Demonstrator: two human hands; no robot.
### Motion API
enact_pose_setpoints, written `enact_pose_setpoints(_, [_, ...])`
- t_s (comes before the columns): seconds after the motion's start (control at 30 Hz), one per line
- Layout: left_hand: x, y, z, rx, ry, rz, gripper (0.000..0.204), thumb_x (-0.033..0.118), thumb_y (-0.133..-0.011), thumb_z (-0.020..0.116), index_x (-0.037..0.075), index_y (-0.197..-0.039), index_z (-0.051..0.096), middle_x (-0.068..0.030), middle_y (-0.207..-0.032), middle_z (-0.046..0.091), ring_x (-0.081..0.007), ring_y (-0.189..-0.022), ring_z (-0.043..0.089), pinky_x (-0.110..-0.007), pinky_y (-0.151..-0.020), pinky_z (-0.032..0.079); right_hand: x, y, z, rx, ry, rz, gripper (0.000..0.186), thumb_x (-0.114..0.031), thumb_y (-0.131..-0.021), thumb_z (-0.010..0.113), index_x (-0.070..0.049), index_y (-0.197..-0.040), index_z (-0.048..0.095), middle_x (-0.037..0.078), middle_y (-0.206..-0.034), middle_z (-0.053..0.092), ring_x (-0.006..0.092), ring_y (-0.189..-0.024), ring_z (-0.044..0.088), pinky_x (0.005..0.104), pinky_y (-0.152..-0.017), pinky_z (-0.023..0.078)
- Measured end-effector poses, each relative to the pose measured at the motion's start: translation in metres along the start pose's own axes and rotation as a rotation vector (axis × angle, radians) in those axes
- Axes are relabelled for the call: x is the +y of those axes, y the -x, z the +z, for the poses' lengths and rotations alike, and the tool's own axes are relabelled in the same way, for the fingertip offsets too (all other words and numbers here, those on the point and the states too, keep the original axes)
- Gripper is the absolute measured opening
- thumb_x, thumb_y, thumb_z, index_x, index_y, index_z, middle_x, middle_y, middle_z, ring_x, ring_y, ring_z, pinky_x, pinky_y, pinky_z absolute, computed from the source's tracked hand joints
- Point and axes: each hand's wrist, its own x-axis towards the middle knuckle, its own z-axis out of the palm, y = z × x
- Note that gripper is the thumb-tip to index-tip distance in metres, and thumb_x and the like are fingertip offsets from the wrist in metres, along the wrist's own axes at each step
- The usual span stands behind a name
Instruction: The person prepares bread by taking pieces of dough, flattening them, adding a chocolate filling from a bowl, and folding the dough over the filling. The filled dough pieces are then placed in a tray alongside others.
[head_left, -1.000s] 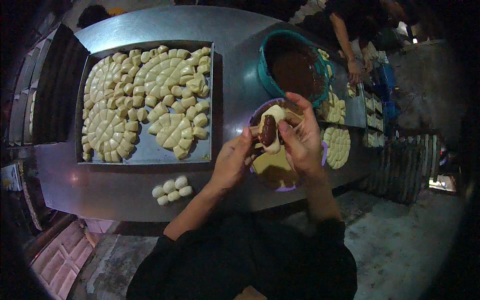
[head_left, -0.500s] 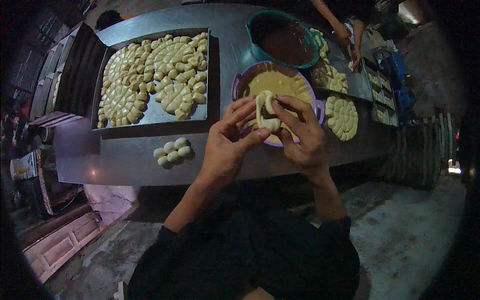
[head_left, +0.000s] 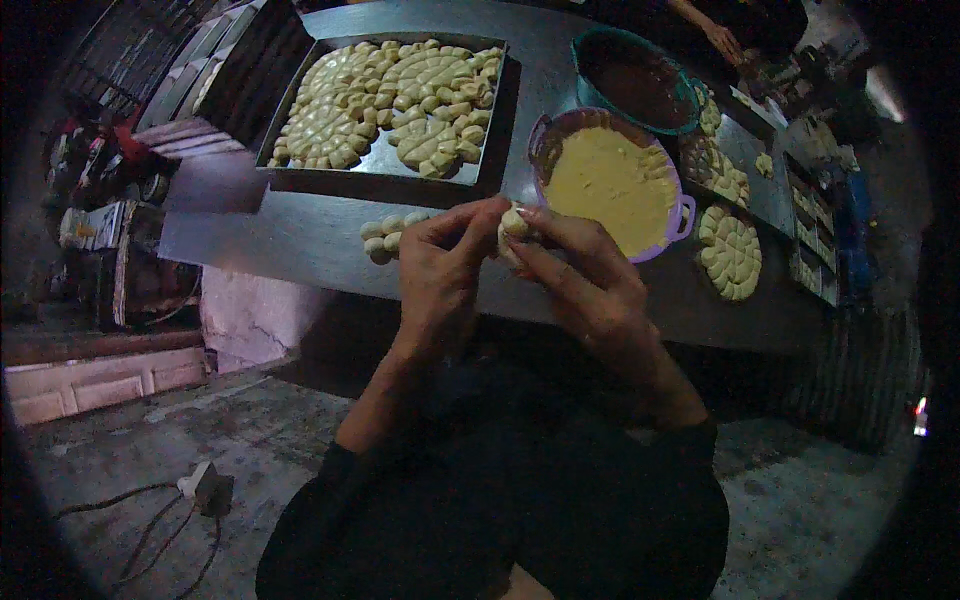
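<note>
Between both hands, just over the near edge of the metal table (head_left: pixel 330 220), is a small pale piece of dough (head_left: pixel 515 226). My left hand (head_left: pixel 445 268) pinches it from the left, fingertips against its edge. My right hand (head_left: pixel 592 272) presses it from the other side with thumb and fingers closed. Part of the dough is hidden by the fingers. Several round dough balls (head_left: pixel 386 236) lie on the table beside my left hand. Just beyond my right hand stands a purple basin (head_left: pixel 684 212) holding a smooth yellow filling (head_left: pixel 606 185).
A large metal tray (head_left: pixel 378 160) of cut dough pieces sits at the far left. Behind the purple basin is a teal basin (head_left: pixel 588 100) with dark contents. A scored dough slab (head_left: pixel 729 252) lies at the right. Across the table is another person's hand (head_left: pixel 726 44).
The dough was stretched into an open loop over the purple basin; now it is a compact lump between my fingers, nearer the table edge. The view has shifted, and the other person's hands have moved.
</note>
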Motion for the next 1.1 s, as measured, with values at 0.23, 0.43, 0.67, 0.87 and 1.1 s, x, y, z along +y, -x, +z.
enact_pose_setpoints(0.23, [0.026, 0.028, -0.008, -0.015, -0.473, 0.279, 0.017, 0.01, -0.089, 0.07, -0.001, -0.101, 0.074, -0.0084, -0.09, 0.074, -0.0095, -0.079, 0.066, -0.022, -0.071, 0.052, 0.0, -0.011, -0.008, -0.183, -0.407, 0.161, 0.017, -0.002, -0.078, 0.073, -0.006, -0.094, 0.068, 0.006, -0.093, 0.067, 0.0235, -0.092, 0.064, 0.0345, -0.074, 0.052])
enact_pose_setpoints(0.43, [0.024, 0.038, -0.052, -0.354, -0.315, 0.429, 0.025, 0.008, -0.085, 0.074, 0.0, -0.108, 0.072, -0.0116, -0.103, 0.072, -0.015, -0.095, 0.067, -0.027, -0.081, 0.053, -0.009, -0.026, 0.009, -0.244, -0.294, 0.124, 0.026, -0.003, -0.074, 0.078, -0.008, -0.098, 0.068, 0.004, -0.088, 0.064, 0.0223, -0.082, 0.061, 0.0323, -0.07, 0.048])
enact_pose_setpoints(0.67, [0.029, 0.012, -0.092, -0.145, -0.027, -0.178, 0.028, 0.023, -0.094, 0.066, 0.001, -0.111, 0.071, -0.0052, -0.098, 0.071, -0.0099, -0.088, 0.063, -0.023, -0.078, 0.049, -0.009, -0.047, 0.055, -0.364, -0.515, 0.266, 0.048, -0.016, -0.074, 0.083, -0.009, -0.117, 0.062, 0.004, -0.093, 0.07, 0.0175, -0.079, 0.054, 0.0315, -0.072, 0.042])
enact_pose_setpoints(0.87, [0.009, -0.02, -0.142, -0.193, 0.069, -0.502, 0.04, 0.033, -0.097, 0.061, 0.0, -0.119, 0.066, -0.0021, -0.101, 0.068, -0.0065, -0.086, 0.06, -0.021, -0.075, 0.047, 0.01, -0.056, 0.101, -0.416, -0.17, 0.322, 0.057, -0.014, -0.072, 0.083, -0.012, -0.124, 0.059, 0.005, -0.099, 0.066, 0.0233, -0.079, 0.059, 0.0382, -0.076, 0.045])
enact_pose_setpoints(1.1, [-0.063, -0.039, -0.186, -0.048, -0.398, -0.063, 0.033, 0.022, -0.091, 0.07, 0.001, -0.116, 0.067, -0.005, -0.094, 0.062, -0.0121, -0.079, 0.054, -0.027, -0.07, 0.046, 0.028, 0.008, 0.201, -0.099, -0.687, 1.03, 0.059, -0.013, -0.075, 0.084, -0.009, -0.123, 0.049, 0.008, -0.1, 0.062, 0.0157, -0.094, 0.061, 0.029, -0.081, 0.051])
